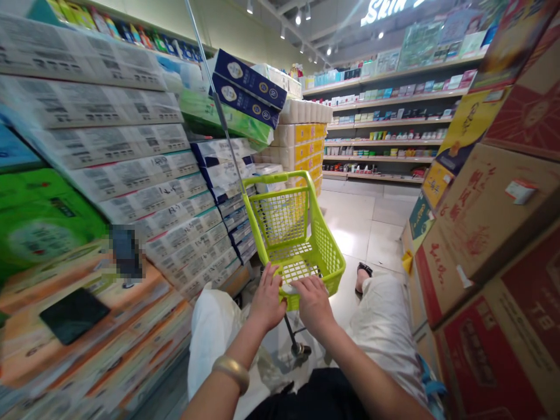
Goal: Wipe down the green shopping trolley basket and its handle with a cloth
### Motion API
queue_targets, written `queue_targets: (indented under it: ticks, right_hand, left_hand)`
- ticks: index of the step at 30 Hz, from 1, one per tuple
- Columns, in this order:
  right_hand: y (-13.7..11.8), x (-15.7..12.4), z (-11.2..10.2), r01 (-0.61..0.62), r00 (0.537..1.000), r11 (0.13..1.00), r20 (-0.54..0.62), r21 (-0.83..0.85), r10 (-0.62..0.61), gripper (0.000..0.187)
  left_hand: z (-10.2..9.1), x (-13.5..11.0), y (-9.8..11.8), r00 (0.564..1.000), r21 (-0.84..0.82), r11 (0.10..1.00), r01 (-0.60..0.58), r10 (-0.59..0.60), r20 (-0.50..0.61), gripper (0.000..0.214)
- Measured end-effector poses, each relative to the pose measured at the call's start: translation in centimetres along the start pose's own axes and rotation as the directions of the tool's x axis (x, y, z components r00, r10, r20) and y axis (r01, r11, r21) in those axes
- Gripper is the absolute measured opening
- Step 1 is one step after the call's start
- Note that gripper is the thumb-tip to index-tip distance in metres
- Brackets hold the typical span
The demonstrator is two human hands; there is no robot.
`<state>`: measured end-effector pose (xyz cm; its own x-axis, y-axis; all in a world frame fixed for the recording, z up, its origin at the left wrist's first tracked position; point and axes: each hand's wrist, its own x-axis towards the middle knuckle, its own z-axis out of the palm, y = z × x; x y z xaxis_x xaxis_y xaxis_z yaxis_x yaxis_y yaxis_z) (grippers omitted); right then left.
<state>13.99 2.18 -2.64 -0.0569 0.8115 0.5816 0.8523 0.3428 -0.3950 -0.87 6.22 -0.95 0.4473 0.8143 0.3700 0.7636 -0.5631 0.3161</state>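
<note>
A lime-green shopping cart [335, 265] with a mesh basket stands in front of my knees. Nothing lies on the part of its slatted floor that shows. My left hand [268, 298], with a gold bangle [231, 373] on the wrist, has its fingers curled over the basket's near rim. My right hand [314, 304] grips the same rim just to the right, fingers bent over it. Between the hands a small whitish patch shows on the rim; I cannot make out what it is. The fingertips are partly hidden.
Stacked packs of paper goods [170, 192] line the left, with a black tablet-like slab [74, 315] on orange packs [26, 344]. Cardboard cartons [494, 198] rise on the right. Pale floor tiles [380, 216] lead to product shelves [385, 125]. A thin metal pole [221, 114] stands at the cart's left.
</note>
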Motion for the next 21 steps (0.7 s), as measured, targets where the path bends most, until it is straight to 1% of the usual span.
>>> queue_targets:
  ticks: [2,4,7,9,10,12,13,15,17,19,21]
  right_hand:
    - [0.7,0.2,-0.6,0.023,0.999,1.0,0.047,-0.011,-0.023,0.039]
    - [2.4,0.3,-1.7,0.003,0.998,0.999,0.063,-0.039,0.0,0.039]
    - [5.4,0.5,-3.2,-0.091,0.996,0.992,0.001,-0.082,0.091,0.039]
    - [6.3,0.5,-3.3,-0.138,0.99,0.986,-0.047,-0.097,0.134,0.038]
    - [6.2,0.5,-3.1,-0.155,0.987,0.983,-0.065,-0.1,0.149,0.038]
    - [4.7,0.4,-2.1,-0.155,0.986,0.984,-0.073,-0.085,0.149,0.036]
    - [3.6,0.3,-1.5,-0.135,0.989,0.988,-0.065,-0.069,0.13,0.034]
    - [1.1,0.3,-0.3,-0.055,0.998,0.998,-0.032,-0.025,0.054,0.033]
    - [-0.7,0.2,0.4,0.001,1.0,1.0,-0.002,-0.001,-0.001,0.034]
    - [-1.0,0.3,0.3,0.042,0.998,0.999,0.039,-0.002,-0.042,0.037]
    - [0.3,0.3,-0.5,0.049,0.997,0.999,0.063,-0.024,-0.047,0.038]
  left_hand:
    - [-0.1,-0.1,-0.2,1.0,0.006,1.0,-0.01,0.01,-0.004,0.032]
    - [-0.2,-0.1,-0.4,1.0,0.011,1.0,-0.013,0.013,-0.001,0.029]
    - [-0.2,0.0,-0.3,1.0,0.012,1.0,-0.012,0.012,0.01,0.028]
    - [-0.1,0.1,0.0,1.0,0.007,1.0,-0.009,0.009,0.01,0.03]
    - [0.0,0.2,0.1,1.0,0.004,1.0,-0.007,0.007,0.007,0.031]
    - [0.1,0.2,0.2,1.0,0.0,1.0,0.0,0.0,0.003,0.033]
    - [0.2,0.2,0.3,1.0,-0.002,1.0,0.003,-0.003,0.004,0.034]
    - [0.2,0.2,0.2,1.0,-0.007,1.0,0.006,-0.006,0.007,0.034]
    - [0.2,0.1,0.1,1.0,-0.012,1.0,0.002,-0.001,0.009,0.033]
    - [0.0,0.0,0.0,1.0,-0.014,1.0,-0.003,0.004,0.016,0.032]
    - [-0.2,-0.1,0.0,1.0,-0.012,1.0,-0.001,0.001,0.027,0.032]
